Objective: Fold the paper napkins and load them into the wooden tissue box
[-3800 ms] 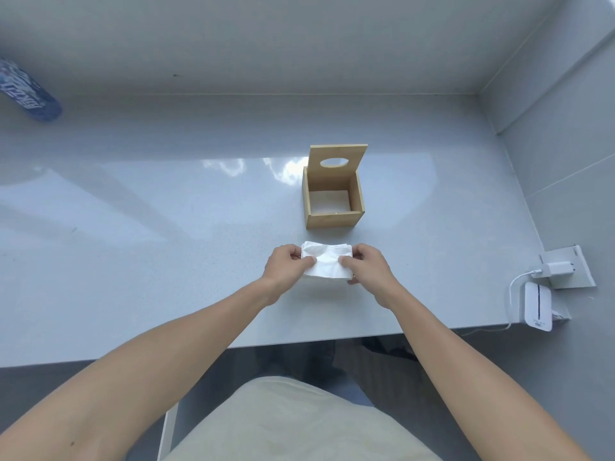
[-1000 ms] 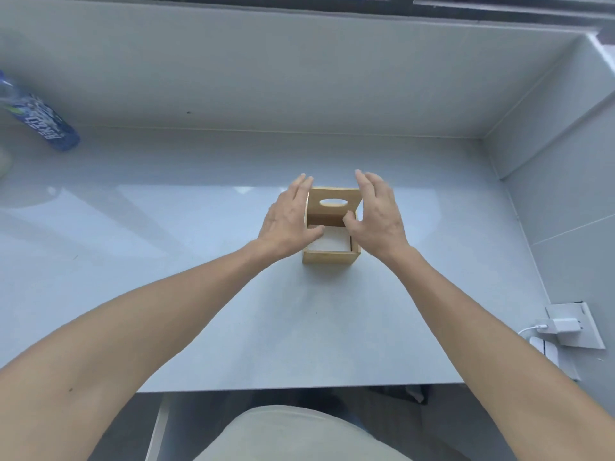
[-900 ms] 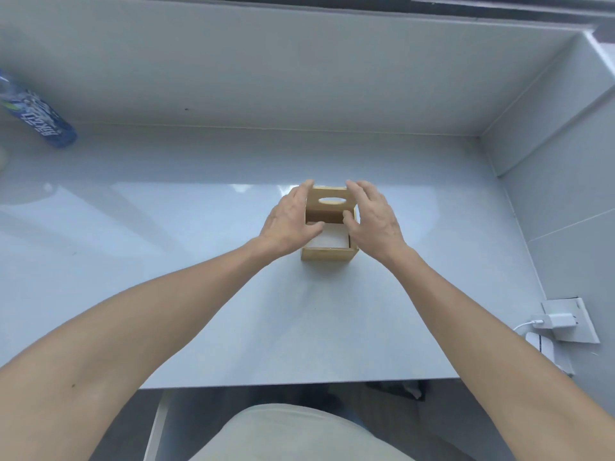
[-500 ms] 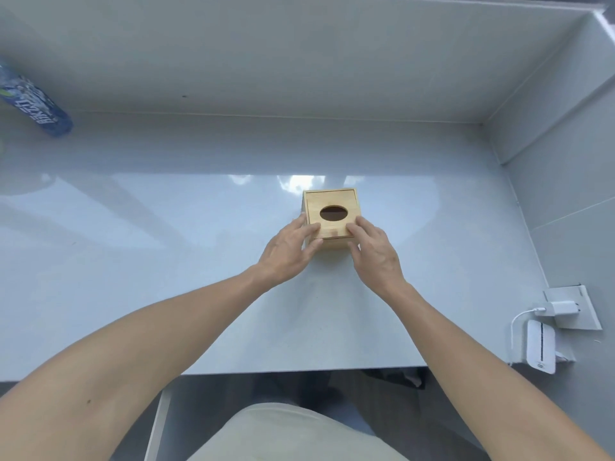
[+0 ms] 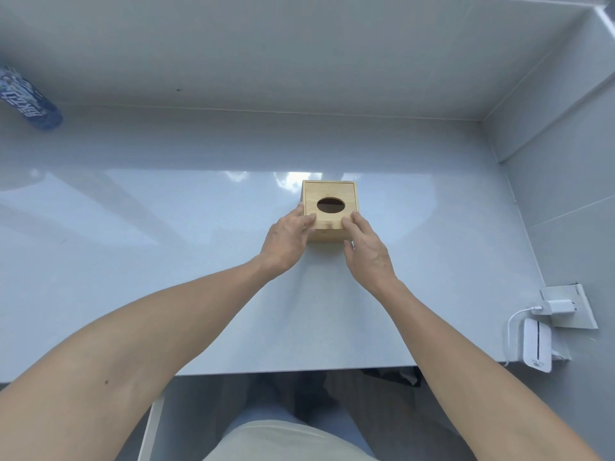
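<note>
Directly ahead I see the wooden tissue box [image 5: 329, 209] standing on the pale grey surface [image 5: 166, 247], its lid [image 5: 346, 194] closed flat with a dark oval opening [image 5: 330, 205] on top. My left hand [image 5: 287, 239] touches its near left corner, fingers [image 5: 307, 218] mostly straight on the lid. My right hand [image 5: 366, 246] touches the near right corner likewise, thumb by the front wall. A blue bottle [image 5: 28, 103] lies far left; a white charger [image 5: 559, 306] sits right.
</note>
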